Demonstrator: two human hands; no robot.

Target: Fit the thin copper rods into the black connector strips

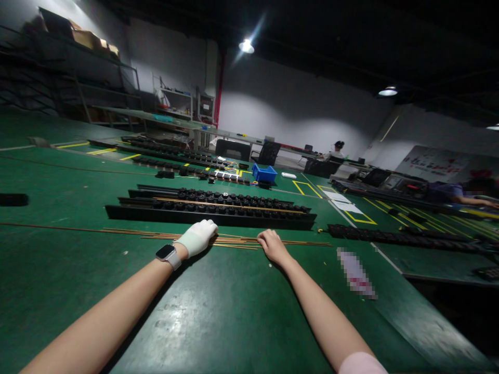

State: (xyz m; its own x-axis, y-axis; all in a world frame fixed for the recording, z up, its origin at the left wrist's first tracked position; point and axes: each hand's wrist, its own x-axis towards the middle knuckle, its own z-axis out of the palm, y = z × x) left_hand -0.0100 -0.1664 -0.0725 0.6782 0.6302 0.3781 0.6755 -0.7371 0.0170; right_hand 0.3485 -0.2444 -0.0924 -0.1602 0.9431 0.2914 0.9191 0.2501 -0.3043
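Note:
Thin brass-coloured rods (237,241) lie in a loose bundle across the green tabletop (202,322). My left hand (198,238), in a white glove with a watch at the wrist, is closed over the rods, its fingertips tucked down. Bare and to the right, my right hand (273,244) has its fingers curled around the same bundle. Just beyond both hands stand long black channel strips (210,215) holding rows of small black parts (249,200). One brass-coloured rod lies along those parts.
Behind the strips sits a blue bin (264,174), with more black strips (183,156) to its left. White papers (341,201) lie right of it. A blurred packet (356,272) rests near my right forearm. Other people work at the far right and back.

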